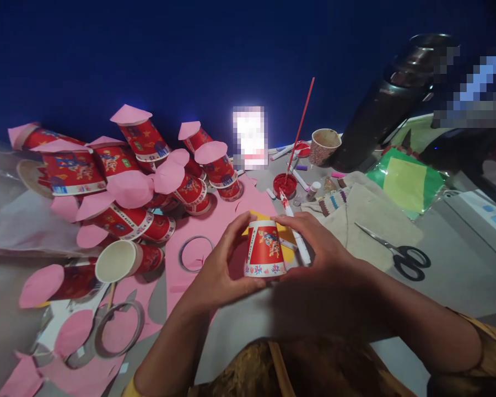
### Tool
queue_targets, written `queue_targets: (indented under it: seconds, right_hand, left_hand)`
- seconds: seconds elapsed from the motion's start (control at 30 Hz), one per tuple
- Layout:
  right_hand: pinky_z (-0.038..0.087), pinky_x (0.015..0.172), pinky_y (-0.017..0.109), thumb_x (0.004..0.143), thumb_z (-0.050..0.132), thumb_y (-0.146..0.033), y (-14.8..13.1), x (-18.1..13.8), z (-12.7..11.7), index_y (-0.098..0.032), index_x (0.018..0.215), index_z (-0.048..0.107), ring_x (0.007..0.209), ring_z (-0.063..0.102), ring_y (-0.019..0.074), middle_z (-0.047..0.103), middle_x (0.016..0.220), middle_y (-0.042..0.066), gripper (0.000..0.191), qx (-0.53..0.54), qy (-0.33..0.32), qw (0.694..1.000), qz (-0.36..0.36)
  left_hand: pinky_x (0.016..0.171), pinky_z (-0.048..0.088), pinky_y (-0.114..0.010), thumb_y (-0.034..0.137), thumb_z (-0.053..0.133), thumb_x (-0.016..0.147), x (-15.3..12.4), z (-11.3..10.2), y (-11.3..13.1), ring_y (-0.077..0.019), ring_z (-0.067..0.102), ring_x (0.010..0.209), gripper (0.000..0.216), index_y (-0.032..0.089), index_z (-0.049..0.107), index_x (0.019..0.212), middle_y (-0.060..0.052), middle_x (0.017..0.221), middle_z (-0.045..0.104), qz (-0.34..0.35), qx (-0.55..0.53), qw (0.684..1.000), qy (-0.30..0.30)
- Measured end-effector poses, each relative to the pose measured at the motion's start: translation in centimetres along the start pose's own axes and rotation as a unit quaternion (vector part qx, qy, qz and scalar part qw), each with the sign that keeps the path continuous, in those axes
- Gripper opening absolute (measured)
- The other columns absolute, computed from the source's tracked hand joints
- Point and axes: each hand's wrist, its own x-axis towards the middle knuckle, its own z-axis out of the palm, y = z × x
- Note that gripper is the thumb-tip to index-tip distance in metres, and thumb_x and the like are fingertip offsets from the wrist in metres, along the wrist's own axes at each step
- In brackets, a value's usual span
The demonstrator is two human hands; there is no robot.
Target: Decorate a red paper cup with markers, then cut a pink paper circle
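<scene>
A red paper cup (pixel 266 248) with white bands and printed figures is upside down between my two hands, near the table's front edge. My left hand (pixel 227 267) is curled round its left side, thumb low and fingers at the upper rim. From the right, my right hand (pixel 320 242) grips the same cup, fingertips at its top. Behind the cup lie a yellow paper piece (pixel 288 251) and a white marker or tube (pixel 300 242). Pink paper (pixel 231 212) spreads on the table to the left of it.
Red cups with pink paper cones (pixel 143 138) crowd the left side. Tape rolls (pixel 119 329) lie on pink scraps. A red paint pot (pixel 284 184) with a stick (pixel 301 127) stands behind. To the right are scissors (pixel 400 256), a cloth (pixel 367 215) and a dark bottle (pixel 380 105).
</scene>
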Motion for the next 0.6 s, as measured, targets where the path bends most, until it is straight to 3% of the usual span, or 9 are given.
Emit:
queue_targets:
  seconds: [0.1, 0.2, 0.27, 0.33, 0.43, 0.6]
  right_hand:
    - [0.056, 0.107, 0.056, 0.077, 0.091, -0.063, -0.4, 0.0, 0.1, -0.023, 0.158, 0.050, 0.128, 0.064, 0.0391, 0.068, 0.143, 0.019, 0.100, -0.018, -0.003, 0.999, -0.027]
    - [0.059, 0.102, 0.050, 0.091, 0.083, -0.050, -1.5, -0.2, -0.4, -0.022, 0.156, 0.053, 0.122, 0.069, 0.0356, 0.071, 0.141, 0.019, 0.077, -0.015, 0.037, 0.997, -0.063]
    - [0.061, 0.091, 0.047, 0.102, 0.069, -0.037, -2.4, -0.5, -0.9, -0.026, 0.148, 0.061, 0.105, 0.074, 0.0311, 0.079, 0.124, 0.014, 0.048, 0.010, 0.080, 0.993, -0.088]
    - [0.061, 0.075, 0.043, 0.108, 0.057, -0.031, -3.1, -0.8, -1.3, -0.028, 0.142, 0.067, 0.083, 0.074, 0.0273, 0.082, 0.096, 0.009, 0.035, 0.082, 0.116, 0.984, -0.103]
    - [0.057, 0.060, 0.038, 0.107, 0.059, -0.035, -3.8, -1.1, -1.7, -0.026, 0.130, 0.075, 0.069, 0.071, 0.0248, 0.077, 0.082, 0.007, 0.030, 0.142, 0.107, 0.979, -0.101]
    - [0.056, 0.059, 0.032, 0.096, 0.073, -0.020, -4.5, -0.7, -1.6, -0.027, 0.113, 0.078, 0.065, 0.071, 0.0209, 0.076, 0.076, 0.003, 0.019, 0.112, 0.094, 0.986, -0.074]
  left_hand:
    - [0.122, 0.052, -0.055, 0.038, 0.094, 0.076, 0.1, -0.2, 0.7, -0.0364, 0.053, 0.150, 0.099, 0.038, 0.043, 0.161, -0.011, 0.162, 0.049, -0.011, 0.035, 0.999, -0.007]
    - [0.121, 0.053, -0.053, 0.034, 0.094, 0.076, 0.2, -0.4, 1.2, -0.0340, 0.056, 0.146, 0.091, 0.036, 0.048, 0.155, -0.010, 0.157, 0.051, -0.016, 0.076, 0.996, 0.035]
    - [0.120, 0.053, -0.055, 0.036, 0.093, 0.078, 0.3, -0.5, 1.3, -0.0339, 0.057, 0.143, 0.085, 0.033, 0.050, 0.151, -0.011, 0.154, 0.052, -0.015, 0.109, 0.992, 0.069]
    - [0.118, 0.053, -0.055, 0.039, 0.093, 0.078, 0.3, -0.6, 1.3, -0.0342, 0.057, 0.142, 0.084, 0.031, 0.050, 0.149, -0.012, 0.152, 0.052, -0.005, 0.139, 0.985, 0.097]
    - [0.117, 0.054, -0.054, 0.042, 0.092, 0.079, 0.3, -0.5, 1.2, -0.0341, 0.053, 0.143, 0.083, 0.032, 0.049, 0.149, -0.012, 0.150, 0.051, 0.008, 0.173, 0.978, 0.112]
    - [0.116, 0.054, -0.055, 0.049, 0.090, 0.080, 0.3, -0.1, 0.9, -0.0344, 0.053, 0.141, 0.083, 0.032, 0.047, 0.149, -0.013, 0.145, 0.050, 0.024, 0.184, 0.976, 0.111]
